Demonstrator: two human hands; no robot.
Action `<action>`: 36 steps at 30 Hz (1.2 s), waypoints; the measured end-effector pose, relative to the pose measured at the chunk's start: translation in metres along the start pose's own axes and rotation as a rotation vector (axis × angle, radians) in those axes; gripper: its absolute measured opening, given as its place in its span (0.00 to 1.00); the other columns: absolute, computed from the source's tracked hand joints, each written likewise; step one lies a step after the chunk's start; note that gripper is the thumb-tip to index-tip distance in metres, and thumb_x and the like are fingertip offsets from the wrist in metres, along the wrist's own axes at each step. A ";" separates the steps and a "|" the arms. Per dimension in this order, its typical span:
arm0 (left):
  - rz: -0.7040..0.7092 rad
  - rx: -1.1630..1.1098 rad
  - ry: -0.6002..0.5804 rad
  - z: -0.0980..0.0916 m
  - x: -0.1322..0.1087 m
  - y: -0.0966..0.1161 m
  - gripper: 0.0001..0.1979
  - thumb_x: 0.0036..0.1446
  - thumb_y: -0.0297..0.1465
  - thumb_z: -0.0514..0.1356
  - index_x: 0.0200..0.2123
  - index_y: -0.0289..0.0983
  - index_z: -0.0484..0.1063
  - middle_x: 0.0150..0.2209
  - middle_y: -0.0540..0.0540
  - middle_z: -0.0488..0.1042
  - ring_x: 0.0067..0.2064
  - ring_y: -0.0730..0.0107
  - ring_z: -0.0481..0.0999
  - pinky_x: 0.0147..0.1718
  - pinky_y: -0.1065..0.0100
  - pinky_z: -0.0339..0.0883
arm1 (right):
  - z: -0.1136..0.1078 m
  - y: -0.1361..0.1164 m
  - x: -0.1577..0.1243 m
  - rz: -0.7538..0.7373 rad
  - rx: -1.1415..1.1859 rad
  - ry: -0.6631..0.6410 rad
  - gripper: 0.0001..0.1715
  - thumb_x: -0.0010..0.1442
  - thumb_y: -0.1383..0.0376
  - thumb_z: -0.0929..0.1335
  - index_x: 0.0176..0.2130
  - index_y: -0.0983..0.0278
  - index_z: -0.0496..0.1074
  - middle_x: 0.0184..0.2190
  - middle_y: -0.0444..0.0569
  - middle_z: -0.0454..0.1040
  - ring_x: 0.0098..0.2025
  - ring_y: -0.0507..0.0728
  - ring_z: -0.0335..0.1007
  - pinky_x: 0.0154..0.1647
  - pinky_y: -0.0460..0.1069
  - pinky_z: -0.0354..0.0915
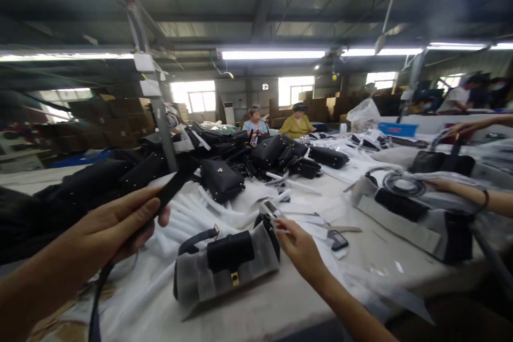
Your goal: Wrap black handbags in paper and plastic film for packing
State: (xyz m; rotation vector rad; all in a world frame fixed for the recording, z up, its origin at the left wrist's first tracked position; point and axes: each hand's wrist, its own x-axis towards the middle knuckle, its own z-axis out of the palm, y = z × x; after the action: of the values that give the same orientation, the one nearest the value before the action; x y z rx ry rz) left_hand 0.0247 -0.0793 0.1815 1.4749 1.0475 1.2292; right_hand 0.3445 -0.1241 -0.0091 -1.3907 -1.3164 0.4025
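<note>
My left hand (pixel 110 227) is closed on a black bag strap (pixel 172 187) that runs up toward the pile and down past my wrist. My right hand (pixel 298 246) pinches the right end of a black handbag (pixel 228 254) partly wrapped in translucent white paper, close to a small silver object (pixel 270 208). The handbag lies on the white table (pixel 280 304) right in front of me, with a gold clasp facing me.
A heap of black handbags (pixel 256 157) fills the middle of the table, with white paper sheets (pixel 192 214) beside it. A co-worker's arm (pixel 473 195) on the right reaches over another wrapped bag (pixel 404 208). Two people (pixel 294 123) sit at the far end. Cardboard boxes stand behind.
</note>
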 end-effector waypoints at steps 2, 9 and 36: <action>0.091 0.255 -0.200 0.027 0.013 -0.004 0.24 0.51 0.33 0.67 0.53 0.43 0.75 0.24 0.52 0.76 0.16 0.77 0.64 0.12 0.80 0.57 | 0.004 0.021 0.020 0.015 -0.010 -0.046 0.23 0.60 0.60 0.66 0.53 0.61 0.73 0.55 0.54 0.73 0.57 0.64 0.69 0.55 0.57 0.68; 0.235 0.565 -0.523 0.105 0.054 -0.059 0.22 0.54 0.44 0.64 0.51 0.46 0.76 0.52 0.48 0.78 0.55 0.52 0.74 0.58 0.60 0.63 | 0.025 0.048 0.041 0.066 0.057 -0.109 0.24 0.56 0.60 0.70 0.53 0.61 0.74 0.51 0.53 0.76 0.53 0.63 0.72 0.49 0.55 0.71; 0.353 0.748 -0.774 0.163 0.051 -0.113 0.14 0.57 0.37 0.63 0.47 0.47 0.79 0.44 0.48 0.81 0.45 0.60 0.80 0.46 0.68 0.70 | 0.014 0.030 -0.008 0.269 0.681 0.055 0.19 0.54 0.58 0.74 0.46 0.61 0.78 0.41 0.50 0.80 0.42 0.60 0.77 0.46 0.52 0.72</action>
State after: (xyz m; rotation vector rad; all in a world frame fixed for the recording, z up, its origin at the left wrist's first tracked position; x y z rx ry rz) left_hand 0.1869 -0.0256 0.0688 2.5138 0.7288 0.3489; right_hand 0.3442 -0.1166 -0.0425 -0.9816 -0.8240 0.8935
